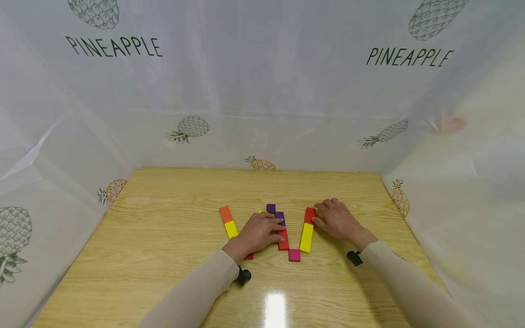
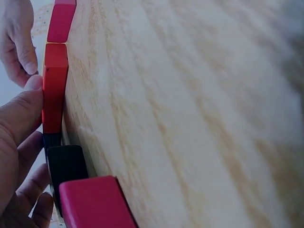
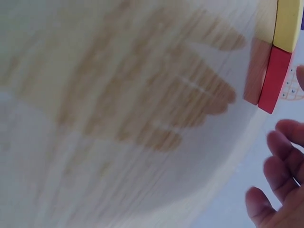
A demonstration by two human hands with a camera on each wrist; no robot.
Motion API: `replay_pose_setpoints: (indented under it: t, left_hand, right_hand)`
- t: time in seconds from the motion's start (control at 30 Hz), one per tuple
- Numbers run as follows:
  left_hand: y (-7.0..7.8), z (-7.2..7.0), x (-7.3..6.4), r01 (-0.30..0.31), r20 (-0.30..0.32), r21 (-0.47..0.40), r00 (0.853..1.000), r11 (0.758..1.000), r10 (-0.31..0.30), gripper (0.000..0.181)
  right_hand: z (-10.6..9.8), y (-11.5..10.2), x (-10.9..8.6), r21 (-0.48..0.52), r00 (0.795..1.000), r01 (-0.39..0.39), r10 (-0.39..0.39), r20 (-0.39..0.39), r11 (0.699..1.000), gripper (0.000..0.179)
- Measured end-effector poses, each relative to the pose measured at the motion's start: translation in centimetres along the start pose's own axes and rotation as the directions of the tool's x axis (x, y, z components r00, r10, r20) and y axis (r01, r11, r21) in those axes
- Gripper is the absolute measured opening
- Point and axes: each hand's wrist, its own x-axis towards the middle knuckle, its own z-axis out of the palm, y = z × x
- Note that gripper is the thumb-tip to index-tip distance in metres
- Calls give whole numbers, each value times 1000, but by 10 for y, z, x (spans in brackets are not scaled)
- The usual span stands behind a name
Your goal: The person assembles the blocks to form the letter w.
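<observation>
Colored blocks lie end to end in a zigzag on the wooden table. My left hand (image 1: 259, 232) reaches over the middle, its fingers on a purple block (image 1: 280, 215) and a red block (image 1: 283, 243). In the left wrist view its thumb rests against the side of that red block. Beside the upper end of the right-hand line is my right hand (image 1: 338, 221), fingertips close to another red block (image 1: 309, 215), fingers loosely bent. Below that block lies a yellow block (image 1: 306, 238), then a pink block (image 1: 294, 255). Part of the middle is hidden under my left hand.
At the zigzag's left end lie an orange block (image 1: 225, 214) and a yellow block (image 1: 231, 229). A small purple block (image 1: 270, 208) sits at the middle peak. Pineapple-printed sheeting (image 1: 262, 91) surrounds the wooden table (image 1: 164, 273) at the back and sides.
</observation>
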Motion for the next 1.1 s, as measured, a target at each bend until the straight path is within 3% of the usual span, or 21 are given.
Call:
replay_pose_setpoints:
  t: [0.33,0.63,0.9,1.1]
  left_hand:
    - [-5,-1,3,9,2,27,1000,1000,-9,45]
    - [-11,0,5,5,-12,37,1000,999,-5,45]
    - [-14,0,6,-10,-40,38,999,999,11,43]
    - [-21,-14,-4,-15,-99,-10,995,1000,14,39]
  right_hand:
    - [6,0,2,-41,990,-41,35,-137,998,46]
    - [9,-2,-1,-53,986,-49,40,-161,997,39]
    - [10,-2,-3,-67,993,-60,53,-106,996,39]
    - [11,-4,-3,-45,991,-70,65,-115,997,42]
